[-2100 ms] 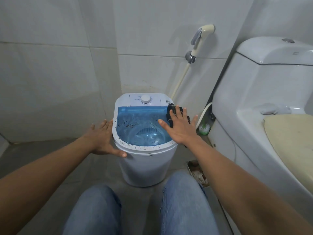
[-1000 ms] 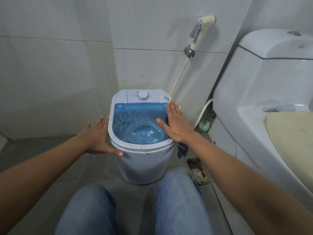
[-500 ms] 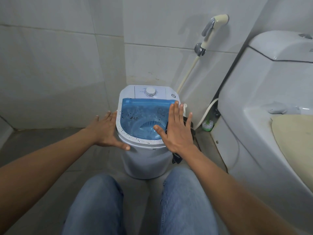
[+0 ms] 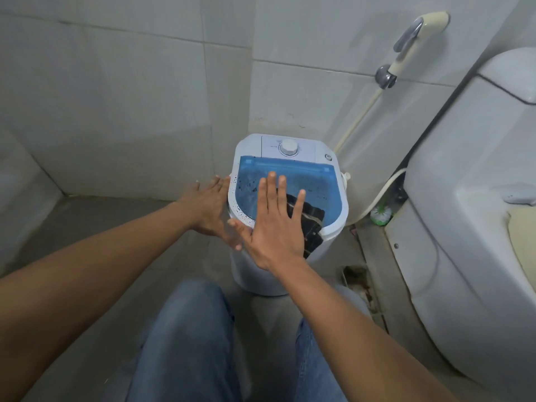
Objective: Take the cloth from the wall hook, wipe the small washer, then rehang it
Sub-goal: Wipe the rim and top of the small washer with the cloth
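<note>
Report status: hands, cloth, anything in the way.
Right hand flat, pressing dark cloth on the washer lid. Left hand open against the washer's left side. No grip closed. Nothing obstructing.

A small white washer (image 4: 285,221) with a blue translucent lid (image 4: 316,181) is seen on the tiled floor (image 4: 95,227), near a toilet (image 4: 470,198). The right hand (image 4: 275,224) is laid flat, fingers spread, on a dark cloth (image 4: 311,224) pressed against the lid and draped over the front rim. The washer's left side is braced by the flat left hand (image 4: 207,207). A bidet sprayer (image 4: 412,39) is hung on the wall.
</note>
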### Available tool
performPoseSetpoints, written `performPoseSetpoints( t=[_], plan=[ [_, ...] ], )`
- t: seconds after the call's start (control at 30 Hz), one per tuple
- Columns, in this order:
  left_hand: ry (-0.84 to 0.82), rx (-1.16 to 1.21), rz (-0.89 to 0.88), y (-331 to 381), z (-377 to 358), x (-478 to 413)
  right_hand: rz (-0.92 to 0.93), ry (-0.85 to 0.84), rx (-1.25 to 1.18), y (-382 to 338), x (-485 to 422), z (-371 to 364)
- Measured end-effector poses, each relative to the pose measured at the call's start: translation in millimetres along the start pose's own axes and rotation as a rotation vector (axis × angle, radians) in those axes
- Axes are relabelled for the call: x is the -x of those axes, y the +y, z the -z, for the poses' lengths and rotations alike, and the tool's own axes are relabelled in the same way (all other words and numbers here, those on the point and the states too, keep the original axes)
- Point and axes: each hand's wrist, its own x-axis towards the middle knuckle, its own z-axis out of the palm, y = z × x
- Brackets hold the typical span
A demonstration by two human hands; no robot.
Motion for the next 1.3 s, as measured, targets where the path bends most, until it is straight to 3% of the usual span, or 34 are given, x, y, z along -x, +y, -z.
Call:
performPoseSetpoints(
  t=[0.17, 0.3, 0.37, 0.83, 1.3],
  plan=[
    [0.001, -0.058, 0.008, 3, 3, 2, 0.043, -0.086, -0.219, 2, -8, 9],
    [0.009, -0.089, 0.017, -1, 0, 0, 0.471, -0.056, 0.017, 49, -11, 22],
    [0.001, -0.066, 0.006, -3, 0, -1, 0.584, -0.086, 0.115, 62, -14, 19],
    [0.012, 0.048, 0.001, -35, -9, 21, 0.487, -0.149, 0.085, 53, -14, 12],
    [-0.004, 0.012, 0.034, -45, -4, 36, 0.375, -0.231, 0.094, -8, -58, 3]
  ],
)
